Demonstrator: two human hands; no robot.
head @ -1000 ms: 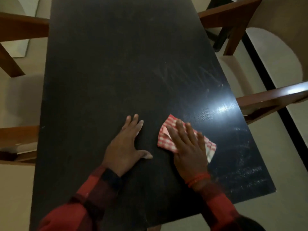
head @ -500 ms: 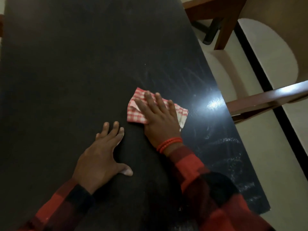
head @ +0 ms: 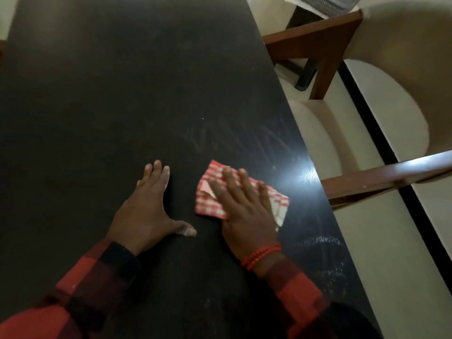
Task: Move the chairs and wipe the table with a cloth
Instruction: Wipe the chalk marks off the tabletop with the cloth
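Note:
A long black table [head: 122, 94] fills most of the view. My right hand [head: 244, 211] lies flat on a folded red-and-white checked cloth [head: 208, 204] and presses it onto the tabletop near the right edge. My left hand [head: 146, 211] rests flat on the bare table to the left of the cloth, fingers spread, holding nothing. A wooden chair [head: 381, 174] with a cream seat stands along the table's right side, its near armrest close to the table edge. Pale wipe streaks [head: 232, 138] show on the surface beyond the cloth.
The chair's far armrest and leg [head: 322, 45] rise at the upper right. A black stripe [head: 381, 148] runs across the pale floor under the chair. A grey patterned object [head: 327, 3] sits at the top right.
My right hand has slid the cloth back toward me and slightly to the right. My left hand stays flat on the table. The view has shifted to the right.

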